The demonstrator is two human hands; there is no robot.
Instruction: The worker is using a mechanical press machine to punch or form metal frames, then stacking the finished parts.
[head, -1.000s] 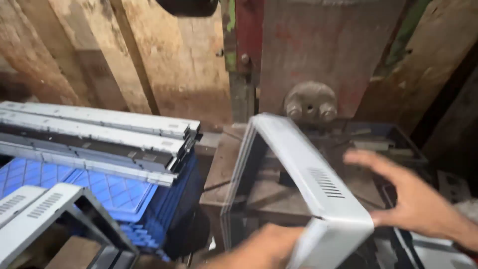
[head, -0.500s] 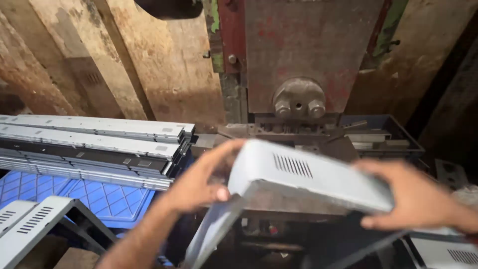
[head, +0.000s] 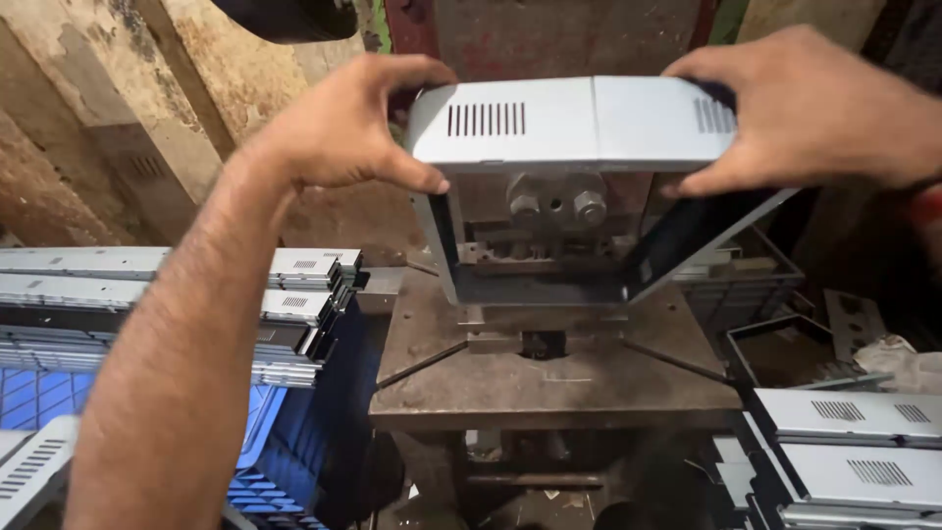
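Both hands up on the grey metal frame (head: 579, 123): left hand (head: 339, 128) pinching its left corner, right hand (head: 805, 108) clamped on the right, each grip closed on it. Frame held level, open side down over the press tooling (head: 554, 206), above the bench (head: 549, 378). Half a second back it sat lower and tilted; now raised, squared.

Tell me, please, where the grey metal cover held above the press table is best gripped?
Probably by the two ends of its flat slotted top, one hand from each side, as the left hand and right hand hold the grey metal cover now: its thin side walls hang down open-framed, offering little to grip.
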